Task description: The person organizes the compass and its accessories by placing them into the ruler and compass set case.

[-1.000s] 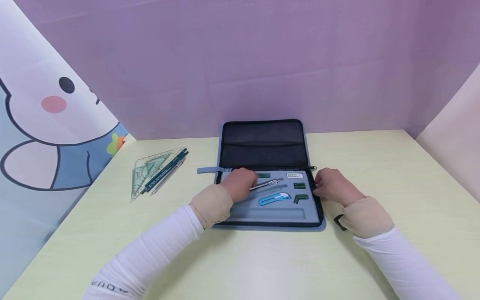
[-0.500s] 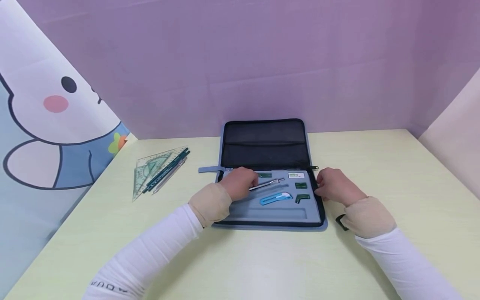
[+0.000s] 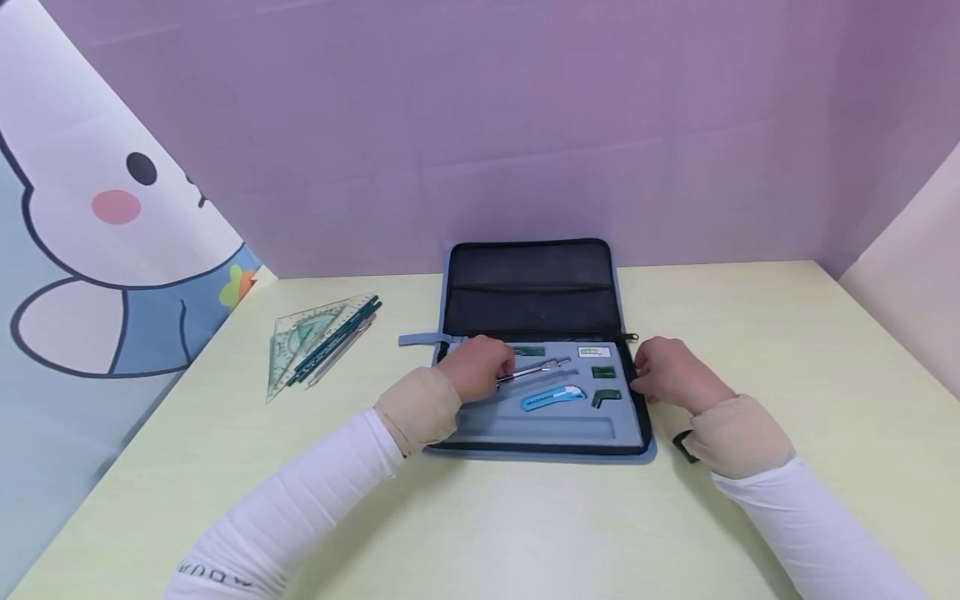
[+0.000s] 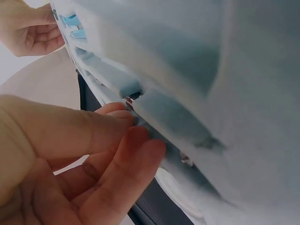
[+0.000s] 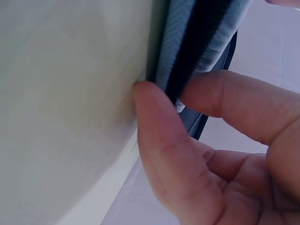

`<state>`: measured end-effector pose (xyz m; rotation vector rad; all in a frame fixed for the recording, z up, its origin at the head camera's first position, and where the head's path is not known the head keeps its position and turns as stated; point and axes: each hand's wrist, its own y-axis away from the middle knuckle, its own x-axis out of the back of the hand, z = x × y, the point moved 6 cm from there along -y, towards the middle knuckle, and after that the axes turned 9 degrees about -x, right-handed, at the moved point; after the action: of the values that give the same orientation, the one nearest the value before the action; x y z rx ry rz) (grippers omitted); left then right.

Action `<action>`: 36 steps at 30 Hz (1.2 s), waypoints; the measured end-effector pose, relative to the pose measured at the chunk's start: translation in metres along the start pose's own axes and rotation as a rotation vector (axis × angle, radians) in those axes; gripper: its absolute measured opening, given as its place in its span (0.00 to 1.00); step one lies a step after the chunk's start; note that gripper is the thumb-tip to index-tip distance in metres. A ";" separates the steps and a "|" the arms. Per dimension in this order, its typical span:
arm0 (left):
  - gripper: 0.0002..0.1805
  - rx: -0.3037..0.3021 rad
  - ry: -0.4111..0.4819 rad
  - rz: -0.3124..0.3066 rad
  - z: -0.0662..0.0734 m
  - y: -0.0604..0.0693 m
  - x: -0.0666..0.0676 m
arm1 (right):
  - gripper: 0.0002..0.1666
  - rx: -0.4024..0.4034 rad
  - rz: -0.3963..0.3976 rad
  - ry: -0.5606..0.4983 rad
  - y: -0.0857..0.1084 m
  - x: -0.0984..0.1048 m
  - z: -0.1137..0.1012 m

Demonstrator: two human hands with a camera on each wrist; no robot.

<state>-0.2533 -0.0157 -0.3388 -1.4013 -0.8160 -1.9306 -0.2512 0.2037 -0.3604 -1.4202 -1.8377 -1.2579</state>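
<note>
A blue zip case [image 3: 540, 456] lies unfolded, its grey moulded tray [image 3: 480, 432] facing up. My left hand [image 3: 474, 369] is over the tray's left part and pinches the near end of a silver compass [image 3: 534, 370], which slants up to the right above its slot. In the left wrist view the fingertips [image 4: 147, 145] touch the tray surface; what lies between them is mostly hidden. My right hand [image 3: 675, 375] grips the case's right edge, thumb and finger on either side of the rim [image 5: 171, 61]. A light-blue cutter [image 3: 553, 397] sits below the compass.
Green small pieces [image 3: 606, 397] and a white eraser [image 3: 593, 352] are in the tray. Clear set squares [image 3: 281, 342], with dark green pencils [image 3: 330, 346] and a silver tool [image 3: 337, 354] over them, lie left of the case. The mesh lid [image 3: 531, 287] stands behind, near a purple cloth [image 3: 525, 125].
</note>
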 end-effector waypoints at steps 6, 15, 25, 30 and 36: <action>0.13 -0.011 -0.004 0.048 -0.004 0.003 0.003 | 0.15 0.007 0.002 -0.004 0.000 -0.001 0.000; 0.12 0.040 0.004 0.112 -0.036 0.022 0.019 | 0.14 0.022 0.010 0.001 0.000 0.000 -0.001; 0.10 0.051 -0.037 0.282 -0.089 0.059 0.048 | 0.15 0.011 0.014 -0.001 0.002 0.000 -0.001; 0.09 0.102 -0.038 0.295 -0.115 0.076 0.050 | 0.15 0.009 0.013 0.010 0.002 0.002 -0.001; 0.14 0.243 -0.045 0.199 -0.149 0.090 0.044 | 0.14 0.024 0.009 0.000 0.003 0.001 -0.002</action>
<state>-0.2821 -0.1927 -0.3226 -1.3280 -0.8650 -1.5979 -0.2488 0.2022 -0.3575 -1.4143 -1.8388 -1.2273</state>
